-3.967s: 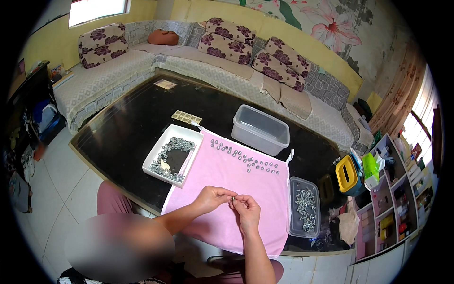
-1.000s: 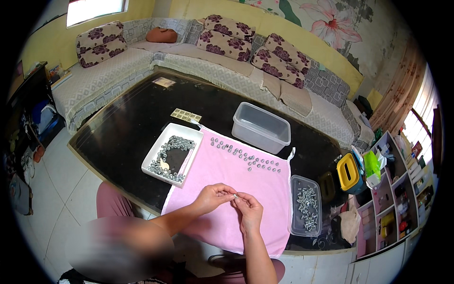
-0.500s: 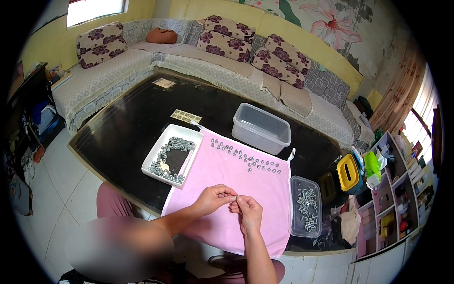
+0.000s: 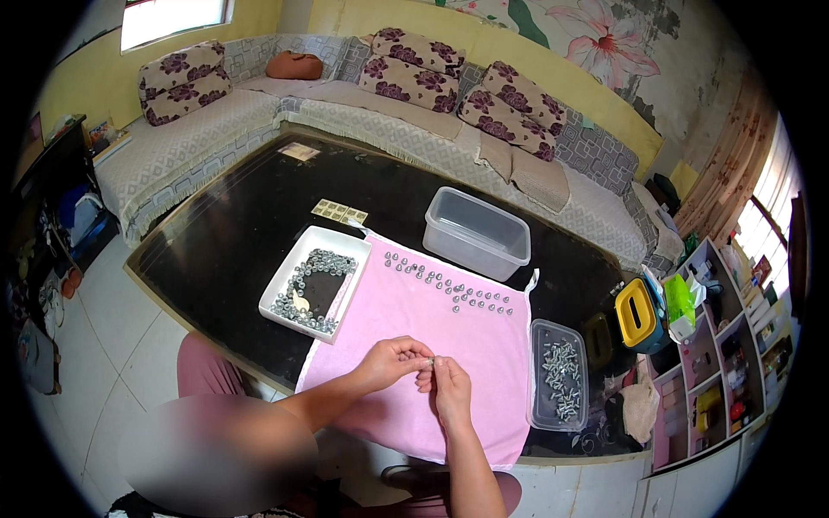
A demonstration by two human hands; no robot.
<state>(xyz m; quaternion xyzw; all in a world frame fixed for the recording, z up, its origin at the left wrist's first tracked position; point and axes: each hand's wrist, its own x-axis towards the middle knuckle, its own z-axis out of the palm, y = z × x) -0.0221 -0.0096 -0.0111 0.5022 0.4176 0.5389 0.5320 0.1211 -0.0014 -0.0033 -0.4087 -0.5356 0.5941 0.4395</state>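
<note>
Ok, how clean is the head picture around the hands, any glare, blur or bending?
Head view: hands and pink cloth evenly lit and sharp; black table shows mild sheen, no harsh glare; lower-left patch is blurred; window at right is blown out; straight edges bow toward the rim.

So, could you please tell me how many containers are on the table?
3: a white tray of nuts left of the pink cloth, an empty clear tub behind it, and a small clear box of screws on its right.
</note>
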